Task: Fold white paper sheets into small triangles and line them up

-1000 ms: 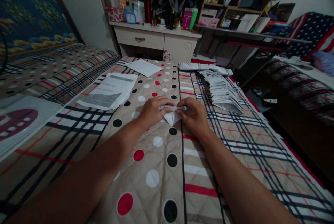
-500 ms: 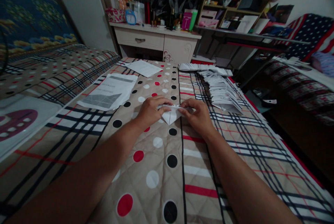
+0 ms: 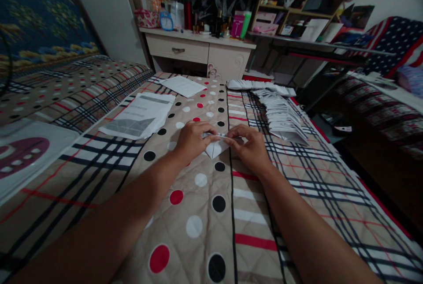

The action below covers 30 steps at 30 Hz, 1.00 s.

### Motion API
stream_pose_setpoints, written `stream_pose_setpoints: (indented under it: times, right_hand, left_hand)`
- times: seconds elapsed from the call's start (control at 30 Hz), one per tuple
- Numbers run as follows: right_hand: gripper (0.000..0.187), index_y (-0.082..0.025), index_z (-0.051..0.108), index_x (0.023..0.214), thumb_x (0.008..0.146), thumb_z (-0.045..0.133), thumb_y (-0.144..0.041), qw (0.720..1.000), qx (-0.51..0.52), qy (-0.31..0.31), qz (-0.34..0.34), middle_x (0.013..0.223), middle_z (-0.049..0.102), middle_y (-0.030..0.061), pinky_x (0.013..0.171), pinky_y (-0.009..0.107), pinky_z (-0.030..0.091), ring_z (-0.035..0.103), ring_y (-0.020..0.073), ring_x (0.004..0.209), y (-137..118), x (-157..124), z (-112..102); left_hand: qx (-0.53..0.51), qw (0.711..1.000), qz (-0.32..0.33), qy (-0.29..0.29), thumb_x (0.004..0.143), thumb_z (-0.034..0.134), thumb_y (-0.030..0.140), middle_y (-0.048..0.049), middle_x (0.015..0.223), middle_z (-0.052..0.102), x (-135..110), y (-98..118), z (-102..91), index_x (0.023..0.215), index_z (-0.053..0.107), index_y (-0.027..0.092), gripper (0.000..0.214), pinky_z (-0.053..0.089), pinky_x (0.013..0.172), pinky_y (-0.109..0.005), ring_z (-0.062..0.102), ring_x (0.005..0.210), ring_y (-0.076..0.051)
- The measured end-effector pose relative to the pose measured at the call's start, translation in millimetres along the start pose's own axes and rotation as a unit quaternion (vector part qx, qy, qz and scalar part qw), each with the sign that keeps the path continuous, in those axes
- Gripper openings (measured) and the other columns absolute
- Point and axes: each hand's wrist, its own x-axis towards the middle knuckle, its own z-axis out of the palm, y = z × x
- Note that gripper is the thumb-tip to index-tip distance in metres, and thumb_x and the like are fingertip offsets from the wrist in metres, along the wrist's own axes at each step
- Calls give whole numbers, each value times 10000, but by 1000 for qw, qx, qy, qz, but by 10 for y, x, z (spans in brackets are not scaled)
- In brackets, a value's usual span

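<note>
A small piece of folded white paper [image 3: 214, 148] is held between both hands just over the bedspread, its pointed end toward me. My left hand [image 3: 194, 139] pinches its left side, thumb on the near face and fingers behind. On the right side, my right hand [image 3: 247, 145] grips it the same way, closed with thumb against fingers. The paper's upper edge is partly hidden by my fingertips. Beyond my right hand lies a long row of folded white paper pieces [image 3: 282, 114], packed close together.
Printed sheets [image 3: 140, 115] lie left of my hands, and a stack of white paper [image 3: 183, 86] sits farther back. A plastic bag with a maroon print [image 3: 29, 151] rests at the far left. The patterned bedspread [image 3: 194, 248] ends before a white dresser [image 3: 178, 50].
Both hands stay pinched on the paper, with only a slight shift of the fingers. The paper's point has tilted a little to the left.
</note>
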Motion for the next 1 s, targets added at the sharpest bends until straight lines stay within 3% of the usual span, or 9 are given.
stream_pose_setpoints:
  times: [0.07,0.17,0.33,0.57,0.77,1.0]
  right_hand:
    - [34,-217,696,783,765,723,-205,1000,12,-18,-4,844,710,36,774,342,499,658,208,819,21,9,-29]
    - [100,-209,726,847,748,732,-201,998,36,-42,-3,878,726,39,803,350,504,671,216,855,76,18,-74]
    - [28,-194,716,769,758,713,-219,996,59,-53,47,799,730,39,757,342,505,675,211,785,115,11,-101]
    - [99,-190,657,675,752,720,-185,997,74,-16,17,835,703,42,793,318,482,656,188,825,64,-8,-55]
    - [124,-181,627,662,766,689,-205,993,87,15,73,740,680,24,713,299,463,626,168,724,8,-44,-10]
    - [160,-180,605,627,683,744,-235,975,161,57,142,634,625,-3,579,261,426,554,130,591,-16,-31,25]
  left_hand:
    - [-23,999,-26,12,759,766,252,6,763,742,3,-46,9,729,705,216,77,476,746,-324,650,694,-158]
    - [-36,998,-55,6,745,771,235,4,751,740,8,-98,12,737,721,212,56,480,740,-323,647,685,-158]
    - [-36,998,-50,-6,729,782,218,-2,757,743,14,-115,20,718,719,209,65,485,774,-342,652,690,-164]
    - [-15,1000,-25,4,743,781,271,-4,759,750,4,-116,43,706,710,211,101,473,806,-359,658,698,-167]
    - [-7,999,-40,7,719,798,232,-5,745,751,6,-58,27,699,718,211,86,453,809,-348,650,698,-165]
    - [-18,999,-32,14,711,800,188,13,698,733,10,-15,-6,693,718,214,88,445,773,-321,623,659,-150]
